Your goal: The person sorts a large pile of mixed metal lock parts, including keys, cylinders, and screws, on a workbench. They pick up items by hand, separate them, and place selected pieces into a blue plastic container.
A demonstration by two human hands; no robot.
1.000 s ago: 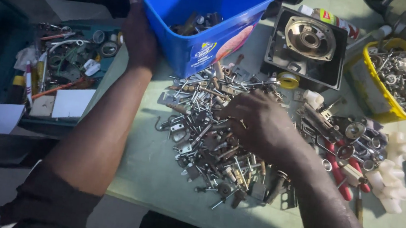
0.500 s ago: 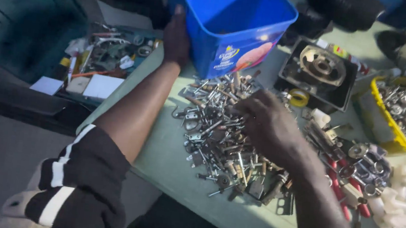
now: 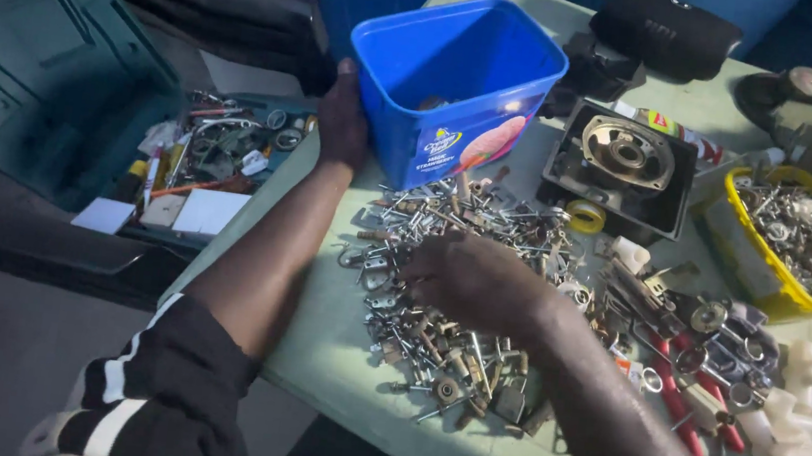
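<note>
My left hand (image 3: 342, 121) grips the near left side of a blue plastic tub (image 3: 457, 78) that stands on the pale green table (image 3: 333, 351). A few small metal pieces lie in the tub's bottom. My right hand (image 3: 471, 280) rests palm down on a wide heap of metal bolts, nuts and clamps (image 3: 449, 293) spread in front of the tub, fingers curled into the pieces. What the fingers hold, if anything, is hidden.
A black square motor housing (image 3: 624, 165) sits right of the tub. A yellow tray of screws (image 3: 797, 239) stands at the far right. Red-handled pliers (image 3: 680, 398) and white plastic parts (image 3: 800, 400) lie near the right edge. An open green toolbox (image 3: 182, 154) sits left, below the table.
The view has swung left and down. My right hand has slid left across the heap of hardware. My left hand stays on the blue tub.
</note>
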